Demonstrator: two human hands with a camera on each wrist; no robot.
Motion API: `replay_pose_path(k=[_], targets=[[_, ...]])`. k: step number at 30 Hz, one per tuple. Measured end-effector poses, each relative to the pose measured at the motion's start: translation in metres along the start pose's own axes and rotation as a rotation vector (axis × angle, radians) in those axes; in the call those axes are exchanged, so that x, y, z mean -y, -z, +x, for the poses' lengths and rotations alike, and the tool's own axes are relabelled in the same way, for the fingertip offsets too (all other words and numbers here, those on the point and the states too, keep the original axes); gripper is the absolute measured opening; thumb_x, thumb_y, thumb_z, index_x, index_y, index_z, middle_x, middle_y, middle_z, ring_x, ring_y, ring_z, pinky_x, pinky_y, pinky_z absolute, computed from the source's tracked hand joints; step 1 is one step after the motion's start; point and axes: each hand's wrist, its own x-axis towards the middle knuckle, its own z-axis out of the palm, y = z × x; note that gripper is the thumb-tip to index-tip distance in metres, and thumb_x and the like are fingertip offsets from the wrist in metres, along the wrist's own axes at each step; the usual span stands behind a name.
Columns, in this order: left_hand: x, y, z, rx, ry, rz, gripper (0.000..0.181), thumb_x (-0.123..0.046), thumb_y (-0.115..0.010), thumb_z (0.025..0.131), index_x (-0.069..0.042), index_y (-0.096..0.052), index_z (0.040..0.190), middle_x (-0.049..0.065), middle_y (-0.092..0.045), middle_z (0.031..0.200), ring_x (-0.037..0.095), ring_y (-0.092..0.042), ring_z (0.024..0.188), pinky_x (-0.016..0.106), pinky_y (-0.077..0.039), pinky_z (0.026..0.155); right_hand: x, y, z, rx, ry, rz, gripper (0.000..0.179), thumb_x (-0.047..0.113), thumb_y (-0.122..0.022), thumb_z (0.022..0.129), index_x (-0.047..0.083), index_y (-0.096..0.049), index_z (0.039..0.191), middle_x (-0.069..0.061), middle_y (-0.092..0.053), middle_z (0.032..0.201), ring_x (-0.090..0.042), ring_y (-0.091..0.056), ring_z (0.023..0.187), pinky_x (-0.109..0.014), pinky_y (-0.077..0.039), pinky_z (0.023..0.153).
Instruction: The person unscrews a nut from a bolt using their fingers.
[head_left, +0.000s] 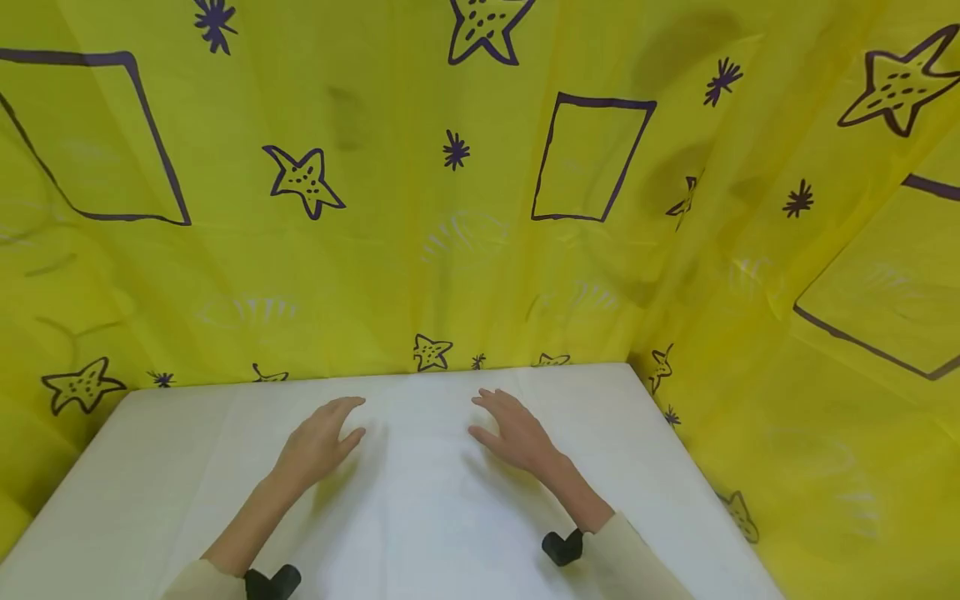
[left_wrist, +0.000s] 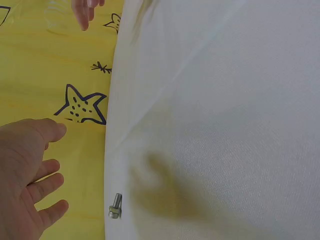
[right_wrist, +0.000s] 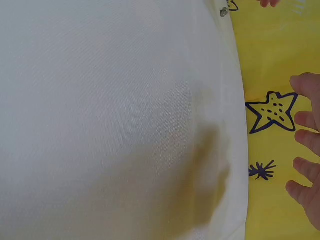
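Observation:
Both hands hover over the white table with nothing in them, palms turned toward each other. My left hand (head_left: 315, 442) has its fingers relaxed and its thumb apart from them. Opposite it, my right hand (head_left: 517, 433) is held in a similar way, fingers loosely spread. A small metal bolt (left_wrist: 115, 206) with what looks like a nut on it lies on the table near its far edge, on the left hand's side. The right wrist view catches the same bolt (right_wrist: 224, 12) at the top. In the head view the bolt does not show.
The white-covered table (head_left: 427, 517) spreads under both hands, and their shadows fall on it. Yellow curtains (head_left: 375, 275) with dark stars and rectangles hang along its far side and down the right. A black wrist strap piece (head_left: 562, 547) sits at each sleeve.

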Motion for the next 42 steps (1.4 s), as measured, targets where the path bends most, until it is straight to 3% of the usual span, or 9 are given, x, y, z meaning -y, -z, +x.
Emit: replay_pose_path(k=[7, 16, 20, 31, 42], targets=[[0.015, 0.003, 0.006, 0.065, 0.052, -0.111, 0.042, -0.005, -0.072, 0.090, 0.006, -0.059, 0.128, 0.025, -0.063, 0.123, 0.040, -0.063, 0.106, 0.056, -0.052, 0.091, 0.009, -0.006, 0.007, 0.018, -0.075, 0.165, 0.046, 0.033, -0.065, 0.098, 0.012, -0.058, 0.139, -0.006, -0.055, 0.142, -0.029, -0.047, 0.134, -0.048, -0.038, 0.111], [0.037, 0.017, 0.003, 0.063, 0.087, -0.201, 0.040, -0.002, -0.070, 0.091, 0.012, -0.057, 0.127, 0.029, -0.063, 0.120, 0.046, -0.061, 0.109, 0.061, -0.048, 0.094, 0.032, -0.019, 0.028, 0.012, -0.037, 0.282, 0.035, 0.025, -0.067, 0.097, 0.006, -0.065, 0.127, -0.007, -0.061, 0.133, -0.024, -0.056, 0.123, -0.039, -0.051, 0.098], [0.044, 0.019, 0.002, 0.064, 0.090, -0.219, 0.041, -0.002, -0.071, 0.091, 0.012, -0.056, 0.127, 0.030, -0.063, 0.120, 0.046, -0.061, 0.110, 0.062, -0.048, 0.093, 0.039, -0.027, 0.037, 0.006, -0.030, 0.328, 0.031, 0.021, -0.067, 0.097, 0.004, -0.067, 0.123, -0.007, -0.063, 0.130, -0.024, -0.057, 0.121, -0.036, -0.052, 0.096], [0.053, 0.020, 0.005, 0.099, 0.181, -0.277, 0.045, -0.003, -0.068, 0.093, 0.012, -0.052, 0.131, 0.034, -0.060, 0.122, 0.048, -0.059, 0.111, 0.059, -0.052, 0.090, 0.061, -0.042, 0.060, 0.011, -0.031, 0.498, 0.029, 0.013, -0.070, 0.095, -0.001, -0.068, 0.120, -0.014, -0.068, 0.119, -0.028, -0.065, 0.108, -0.029, -0.055, 0.089], [0.066, 0.012, 0.008, 0.132, 0.238, -0.283, 0.043, -0.004, -0.068, 0.093, 0.012, -0.053, 0.131, 0.033, -0.061, 0.122, 0.049, -0.059, 0.112, 0.059, -0.052, 0.090, 0.078, -0.066, 0.082, 0.020, -0.091, 0.602, 0.028, 0.014, -0.072, 0.093, 0.001, -0.069, 0.117, -0.010, -0.070, 0.114, -0.019, -0.067, 0.100, -0.026, -0.055, 0.083]])
